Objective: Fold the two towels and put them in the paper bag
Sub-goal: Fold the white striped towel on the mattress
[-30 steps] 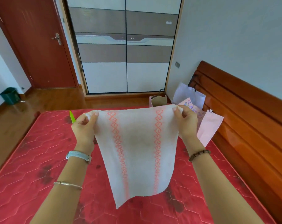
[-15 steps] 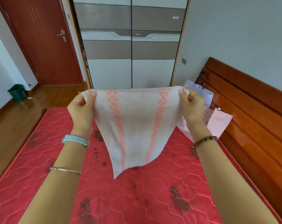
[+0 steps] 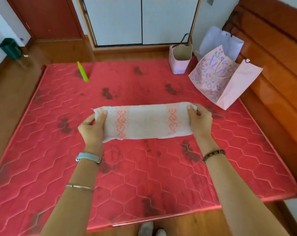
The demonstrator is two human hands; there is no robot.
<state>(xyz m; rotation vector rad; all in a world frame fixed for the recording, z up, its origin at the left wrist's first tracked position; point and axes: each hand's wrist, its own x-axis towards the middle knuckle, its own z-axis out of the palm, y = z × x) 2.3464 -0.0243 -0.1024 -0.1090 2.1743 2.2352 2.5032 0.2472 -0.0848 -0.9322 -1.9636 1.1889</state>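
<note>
Since half a second ago my view has tipped down from the wardrobe to the bed, and the towel, which was hanging from its top corners in the air, now stretches low over the red mattress as a short wide band. I cannot tell whether its lower edge touches the mattress. It is white with two orange patterned stripes, one near each hand.

My left hand is closed on the towel's left end, thumb on top of the cloth and fingers beneath it. My right hand is pinched shut on the right end, with a bit of cloth bunched at the fingertips. A grey watch band and a thin bangle sit on my left arm, a beaded bracelet on my right wrist.

Up at one o'clock from the towel, at the far edge of the mattress, a small pink paper bag stands upright with its mouth open. Just beside it, at two o'clock, a larger patterned pink bag leans near the wooden headboard, with a white bag behind it. At eleven o'clock a yellow-green stick-shaped object lies on the mattress, well apart from the towel. Farther at ten o'clock a dark green bin stands on the floor.
</note>
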